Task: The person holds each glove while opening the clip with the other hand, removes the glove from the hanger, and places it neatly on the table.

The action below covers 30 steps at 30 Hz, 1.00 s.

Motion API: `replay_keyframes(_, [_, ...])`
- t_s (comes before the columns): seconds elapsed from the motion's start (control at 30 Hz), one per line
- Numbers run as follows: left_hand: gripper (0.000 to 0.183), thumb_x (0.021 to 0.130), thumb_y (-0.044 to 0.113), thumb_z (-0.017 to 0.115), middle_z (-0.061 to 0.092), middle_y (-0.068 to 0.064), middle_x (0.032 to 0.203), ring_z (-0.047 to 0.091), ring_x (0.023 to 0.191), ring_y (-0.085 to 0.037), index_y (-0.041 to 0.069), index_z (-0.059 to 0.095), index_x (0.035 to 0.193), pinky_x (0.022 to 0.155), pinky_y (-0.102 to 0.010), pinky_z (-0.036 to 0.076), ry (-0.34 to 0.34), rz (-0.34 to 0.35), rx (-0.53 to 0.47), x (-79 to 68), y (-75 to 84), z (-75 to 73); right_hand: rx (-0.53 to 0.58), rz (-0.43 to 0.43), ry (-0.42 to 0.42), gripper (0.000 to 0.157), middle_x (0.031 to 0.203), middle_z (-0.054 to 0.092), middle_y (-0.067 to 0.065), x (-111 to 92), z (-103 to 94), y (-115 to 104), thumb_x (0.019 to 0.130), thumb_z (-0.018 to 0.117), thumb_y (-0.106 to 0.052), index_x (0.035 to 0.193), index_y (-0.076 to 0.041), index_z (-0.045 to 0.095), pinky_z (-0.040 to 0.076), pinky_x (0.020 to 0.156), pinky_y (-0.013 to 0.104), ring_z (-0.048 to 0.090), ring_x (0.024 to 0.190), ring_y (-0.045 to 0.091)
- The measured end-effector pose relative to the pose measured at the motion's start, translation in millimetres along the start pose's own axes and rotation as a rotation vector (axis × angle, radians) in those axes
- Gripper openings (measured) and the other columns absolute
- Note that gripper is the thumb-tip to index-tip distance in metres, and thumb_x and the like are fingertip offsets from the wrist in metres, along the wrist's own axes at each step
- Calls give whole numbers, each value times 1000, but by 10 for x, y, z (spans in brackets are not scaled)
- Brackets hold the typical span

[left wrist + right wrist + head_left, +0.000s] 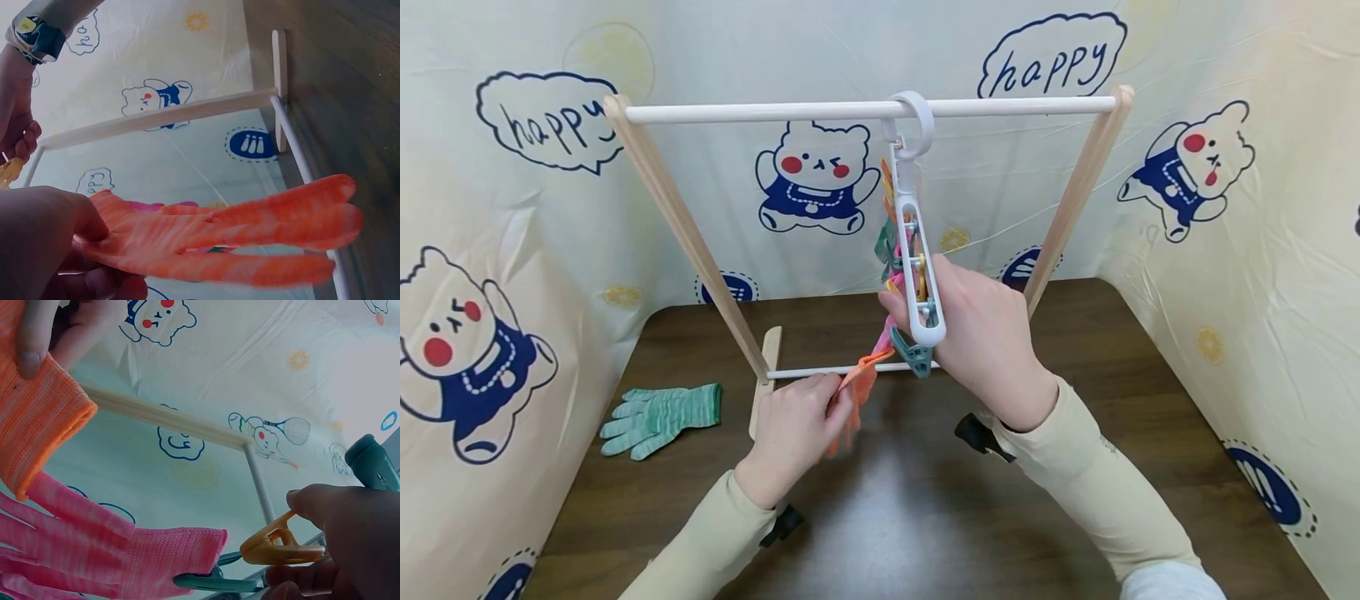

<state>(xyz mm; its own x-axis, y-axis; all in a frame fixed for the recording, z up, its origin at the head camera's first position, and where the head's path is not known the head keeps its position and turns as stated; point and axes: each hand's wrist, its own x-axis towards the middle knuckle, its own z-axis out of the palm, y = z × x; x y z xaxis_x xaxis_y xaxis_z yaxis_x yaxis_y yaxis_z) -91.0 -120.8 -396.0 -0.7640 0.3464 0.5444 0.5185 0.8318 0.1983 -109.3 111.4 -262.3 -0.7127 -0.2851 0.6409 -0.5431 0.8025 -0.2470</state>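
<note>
While the left hand (793,429) is pinching the orange glove (856,392) by its cuff just below the middle of the head view, the right hand (981,333) is curling its fingers (312,503) round a yellow clip (278,544) on the white peg hanger (920,275), which is hanging from the top rail of the wooden rack (865,109).

In my judgement the step in hand is feeding the cuff into that clip. To do it well, the right thumb and forefinger should be squeezing the clip's tails fully so the mouth is gaping, the left hand should be offering the cuff edge flat and unfolded, and the hanger should be kept from swinging.

The orange glove is lying with its long axis roughly level in the left wrist view, cuff toward the lower left of the frame under the thumb, fingertips pointing to the right edge near the rack's lower rod. In the head view it is drooping down from the cuff.

A pink glove (94,550) is already hanging from a teal clip (212,582) beside it. A green glove (658,418) is lying on the counter (1150,383) at the lower left.
</note>
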Motion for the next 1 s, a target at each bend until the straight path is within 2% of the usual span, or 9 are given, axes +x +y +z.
replay_keyframes(0.23, [24,91,15,71,48,6,57,44,44,-13,15,59,70,40,-25,27,-23,-15,36,-50,-68,45,-2,-2,25,40,65,56,-1,-80,19,33,96,72,-46,97,-7,63,32,41,30,47,51,15])
replay_keyframes(0.43, [22,92,17,74,48,6,58,41,44,-12,14,63,74,40,-27,30,-98,-90,46,-80,-178,86,4,2,18,38,66,55,0,-148,18,46,91,79,-40,95,-6,62,31,44,30,45,53,14])
replay_keyframes(0.57, [21,93,16,72,51,4,60,43,44,-15,13,63,74,39,-28,31,-108,-111,68,-81,-261,106,12,15,-3,31,66,52,0,-192,-11,43,89,81,-31,96,-7,62,32,45,31,43,54,14])
replay_keyframes(0.73, [17,93,17,74,52,2,62,44,45,-16,11,69,78,38,-27,32,-94,-110,81,-63,-351,113,-1,42,-40,22,69,52,1,-259,-56,51,88,77,-21,97,-7,63,32,45,31,42,57,15])
replay_keyframes(0.9, [15,91,19,78,57,-3,66,46,47,-17,7,74,82,40,-26,33,-74,-90,112,-7,-423,123,3,20,2,18,68,50,0,-338,-56,85,93,68,-27,91,-10,62,31,45,30,41,57,13])
replay_keyframes(1.0, [13,89,18,81,61,-7,70,49,49,-19,5,77,87,41,-27,36,-53,-74,136,14,-463,171,12,-7,47,28,67,47,-2,-373,-46,109,98,57,-36,89,-11,62,31,45,30,40,57,12])
